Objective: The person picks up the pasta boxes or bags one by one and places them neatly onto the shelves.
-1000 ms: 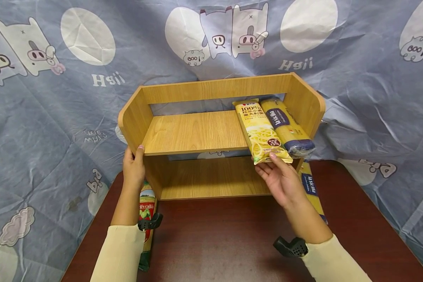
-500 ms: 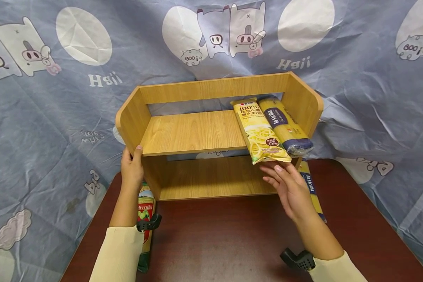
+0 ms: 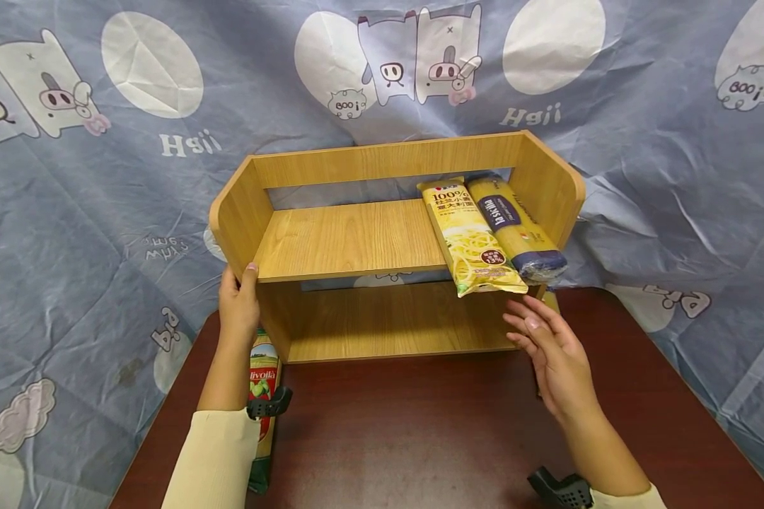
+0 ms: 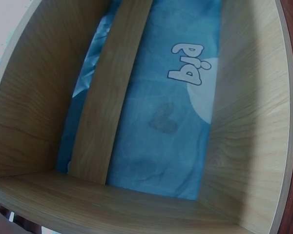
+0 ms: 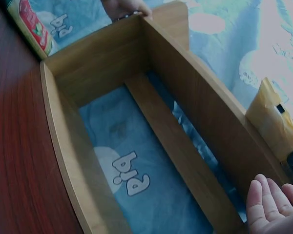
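My left hand (image 3: 238, 307) grips the left side of the two-tier wooden shelf (image 3: 350, 240), thumb on the front edge of its upper board. My right hand (image 3: 557, 353) is in the air before the shelf's lower right end, palm turned inward, fingers loosely bent and holding nothing. Above it, a yellow spaghetti packet (image 3: 471, 233) lies on the upper board, its front end sticking out past the edge. Beside that packet, against the right side panel, lies a yellow and blue pasta packet (image 3: 516, 226). In the right wrist view the right fingers (image 5: 266, 200) are below the spaghetti packet's end (image 5: 271, 112).
A red and green Olivoilà packet (image 3: 264, 378) stands or lies by the shelf's left side on the dark red table (image 3: 395, 431). Another yellow packet (image 3: 550, 300), mostly hidden by my right hand, is at the right side. A printed blue cloth (image 3: 242, 85) hangs behind.
My right hand has let go of the spaghetti packet's front end and moved down and to the right. The packet stays in place on the upper board. The left hand keeps its grip.
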### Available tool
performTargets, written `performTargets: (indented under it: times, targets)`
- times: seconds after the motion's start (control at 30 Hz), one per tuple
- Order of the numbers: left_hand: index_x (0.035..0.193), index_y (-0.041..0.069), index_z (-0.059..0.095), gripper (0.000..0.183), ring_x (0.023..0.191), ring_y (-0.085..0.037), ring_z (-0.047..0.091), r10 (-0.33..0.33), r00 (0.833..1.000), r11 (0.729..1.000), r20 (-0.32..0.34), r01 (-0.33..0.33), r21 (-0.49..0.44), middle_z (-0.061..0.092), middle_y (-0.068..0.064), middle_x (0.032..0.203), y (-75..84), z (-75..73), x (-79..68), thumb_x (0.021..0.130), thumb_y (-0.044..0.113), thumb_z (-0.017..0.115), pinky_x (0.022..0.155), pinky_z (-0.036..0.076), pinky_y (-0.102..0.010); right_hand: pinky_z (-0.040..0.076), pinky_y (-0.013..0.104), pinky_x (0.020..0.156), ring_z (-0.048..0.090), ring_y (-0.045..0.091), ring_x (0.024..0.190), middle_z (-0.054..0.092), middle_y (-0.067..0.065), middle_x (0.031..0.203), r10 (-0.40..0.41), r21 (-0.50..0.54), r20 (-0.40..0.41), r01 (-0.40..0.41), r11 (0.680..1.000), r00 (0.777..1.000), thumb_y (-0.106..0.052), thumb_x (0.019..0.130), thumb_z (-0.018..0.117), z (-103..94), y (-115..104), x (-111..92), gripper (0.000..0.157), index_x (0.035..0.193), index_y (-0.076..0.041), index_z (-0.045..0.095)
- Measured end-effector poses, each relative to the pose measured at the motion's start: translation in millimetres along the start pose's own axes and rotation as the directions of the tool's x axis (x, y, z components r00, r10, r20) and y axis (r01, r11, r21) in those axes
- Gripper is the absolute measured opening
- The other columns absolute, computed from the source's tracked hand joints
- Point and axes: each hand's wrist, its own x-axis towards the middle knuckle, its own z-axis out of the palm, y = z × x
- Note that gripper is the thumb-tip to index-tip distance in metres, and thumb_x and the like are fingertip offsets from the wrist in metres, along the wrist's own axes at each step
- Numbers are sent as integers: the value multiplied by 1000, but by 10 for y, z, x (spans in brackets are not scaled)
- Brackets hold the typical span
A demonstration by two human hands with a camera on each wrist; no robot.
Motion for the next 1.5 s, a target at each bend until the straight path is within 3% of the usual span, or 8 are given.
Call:
performTargets:
  times: [0.23,0.63,0.83,0.97,1.07,1.2,1.3,1.5]
  targets:
    - [148,21,49,47,122,-22,54,6,1000,1000,-5,-6,10,54,-10,138,1,5,-2,105,38,49,108,41,-42,54,22,92,63,13,121,62,1,137,-15,-125,-52,8,992,999,-7,107,45,-147,43,-54,44,150,1,39]
    - [149,21,48,47,123,-22,53,10,1000,1000,3,-10,-2,54,-10,138,-19,6,12,105,37,49,108,40,-42,46,9,96,58,0,124,59,-11,136,-22,-400,-164,-46,915,986,-11,104,55,-405,192,-168,49,151,-4,41]
    - [150,22,46,47,123,-21,52,4,1000,1000,8,-4,-18,53,-9,139,-41,3,25,105,35,49,107,40,-40,40,3,94,51,-11,122,54,-14,139,-1,-637,-186,-120,761,982,-21,105,55,-509,236,-211,53,153,-8,40]
    - [150,22,46,47,124,-21,52,2,1000,1000,8,-2,-11,52,-9,140,-32,0,19,105,36,48,108,40,-41,42,2,85,48,-17,112,52,7,146,60,-726,-222,-206,656,973,-31,105,56,-587,238,-213,58,155,-9,37]
    - [150,22,46,47,125,-22,52,2,1000,1000,13,-2,-14,52,-9,141,-17,4,11,105,36,48,110,39,-43,43,3,81,55,-1,116,47,21,151,126,-744,-257,-280,607,958,-37,104,55,-654,232,-211,63,157,-10,33]
    - [151,22,45,48,127,-23,51,0,1000,1000,18,0,-18,52,-10,142,-1,11,0,105,36,48,111,39,-44,48,33,100,49,41,132,39,28,155,175,-782,-280,-330,528,944,-42,103,55,-749,246,-212,71,159,-8,29]
    - [150,22,45,47,126,-23,52,-5,1000,1000,16,5,-11,52,-9,141,1,11,-3,105,37,48,111,39,-44,39,65,102,38,56,135,34,35,154,177,-830,-279,-329,451,944,-44,102,56,-818,283,-221,75,159,-4,27]
    - [150,22,46,47,126,-22,52,-3,1000,1000,13,4,-10,52,-9,141,1,7,-2,105,37,48,110,39,-43,32,74,102,35,61,133,29,41,151,194,-884,-278,-329,331,941,-45,102,56,-951,372,-235,80,159,0,23]
